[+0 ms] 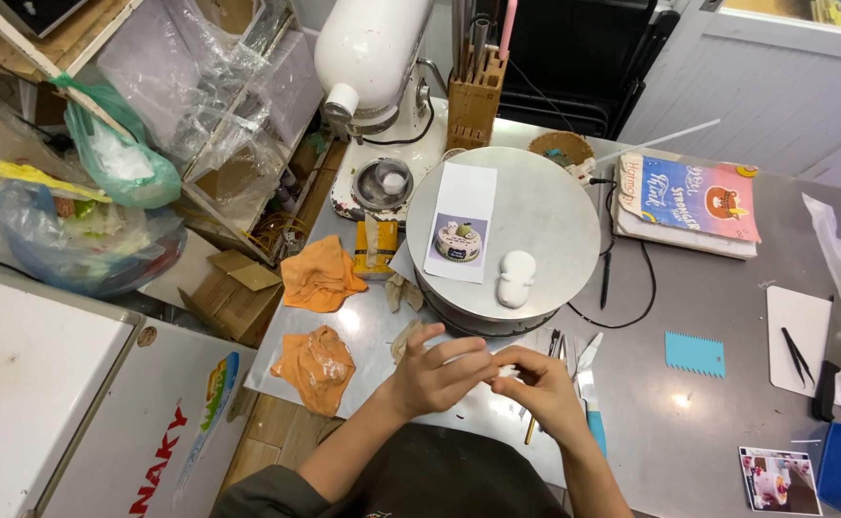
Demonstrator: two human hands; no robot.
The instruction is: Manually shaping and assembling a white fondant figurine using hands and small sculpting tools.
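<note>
White fondant bit [507, 370] sits pinched between left hand [437, 372] and right hand [542, 388]; squeezing harder could likely tear it, or it drops onto the steel table [708, 412].

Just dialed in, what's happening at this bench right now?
A person has both hands together over the steel table, the left hand and right hand pinching a small white piece between the fingertips. On the round turntable ahead lie a white moulded figure and a sheet with a cake picture. Two orange cloths lie to the left.
</note>
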